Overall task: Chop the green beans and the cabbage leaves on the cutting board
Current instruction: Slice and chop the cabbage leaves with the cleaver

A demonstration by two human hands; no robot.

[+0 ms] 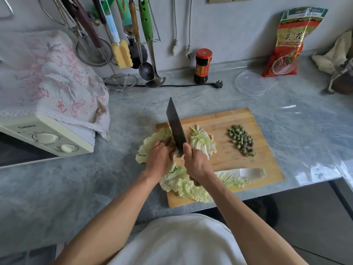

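On the wooden cutting board [229, 119], the right hand [196, 163] has its fingers wrapped tight round the handle of a cleaver [175, 127], blade tilted up over a cabbage leaf [152, 142]. The left hand [159, 155] presses that leaf down, fingers curled together (a ring on one). Sliced cabbage [203, 142] lies right of the blade, chopped green beans [241, 139] farther right, and uncut leaves [191, 185] sit at the near edge.
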